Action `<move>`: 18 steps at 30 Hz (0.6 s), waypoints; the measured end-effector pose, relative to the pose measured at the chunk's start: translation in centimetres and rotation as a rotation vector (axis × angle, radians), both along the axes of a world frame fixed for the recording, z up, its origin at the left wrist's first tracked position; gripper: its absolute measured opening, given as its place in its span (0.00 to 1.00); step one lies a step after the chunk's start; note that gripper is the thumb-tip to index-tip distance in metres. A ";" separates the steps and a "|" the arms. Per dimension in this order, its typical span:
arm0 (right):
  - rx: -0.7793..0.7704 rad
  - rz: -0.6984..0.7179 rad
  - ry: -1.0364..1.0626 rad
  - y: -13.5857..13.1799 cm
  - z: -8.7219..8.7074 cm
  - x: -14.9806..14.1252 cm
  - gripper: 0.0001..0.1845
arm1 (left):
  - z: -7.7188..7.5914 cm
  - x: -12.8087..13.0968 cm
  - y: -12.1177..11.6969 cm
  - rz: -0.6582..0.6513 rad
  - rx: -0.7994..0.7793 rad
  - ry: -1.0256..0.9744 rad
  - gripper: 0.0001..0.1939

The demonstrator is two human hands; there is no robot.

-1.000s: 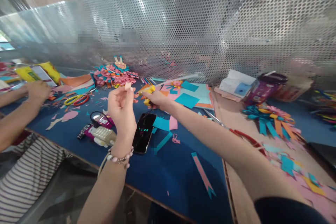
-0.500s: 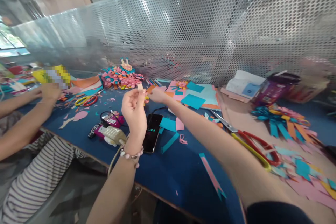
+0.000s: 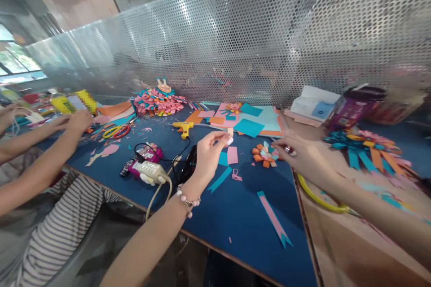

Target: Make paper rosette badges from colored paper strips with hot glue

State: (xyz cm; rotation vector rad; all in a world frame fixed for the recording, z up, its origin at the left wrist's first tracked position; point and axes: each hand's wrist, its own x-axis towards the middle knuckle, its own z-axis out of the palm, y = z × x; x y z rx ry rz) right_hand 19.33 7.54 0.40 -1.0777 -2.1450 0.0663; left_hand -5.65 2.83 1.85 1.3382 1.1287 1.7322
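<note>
My left hand (image 3: 209, 152) is closed in a pinch on a small pale paper piece (image 3: 230, 132), held above the table. My right hand (image 3: 299, 154) reaches in from the right, fingers stretched toward a round paper flower (image 3: 265, 155) with orange, pale and teal petals. Its fingertips are at the flower's right edge; whether they touch is unclear. A yellow glue gun (image 3: 183, 129) lies on the table left of my left hand. Under my right forearm shows the yellow handle (image 3: 319, 197) of a pair of scissors, the rest of which is hidden.
A phone (image 3: 189, 166) lies partly behind my left wrist, beside a power strip (image 3: 148, 171) with cords. Teal paper sheets (image 3: 249, 128) lie at the back before a perforated metal screen (image 3: 202, 49). A striped paper strip (image 3: 274, 219) lies in front. A co-worker's arms (image 3: 47, 161) are at left.
My right hand has left the glue gun and moved right to the paper flower. My left hand has shifted right with the pale paper piece, now covering part of the phone.
</note>
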 end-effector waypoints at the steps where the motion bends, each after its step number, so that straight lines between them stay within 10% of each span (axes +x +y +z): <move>1: 0.013 0.036 0.055 -1.2 -0.2 -0.6 0.09 | -0.2 0.4 -0.1 -0.028 -0.025 -0.005 0.12; 10: -0.346 0.184 0.593 -5.3 2.0 -8.9 0.10 | -0.4 1.5 -0.7 -0.015 -0.028 0.010 0.11; 18: -0.428 0.153 0.747 -4.8 1.6 -9.1 0.10 | -0.6 1.8 -0.8 -0.006 -0.033 0.014 0.10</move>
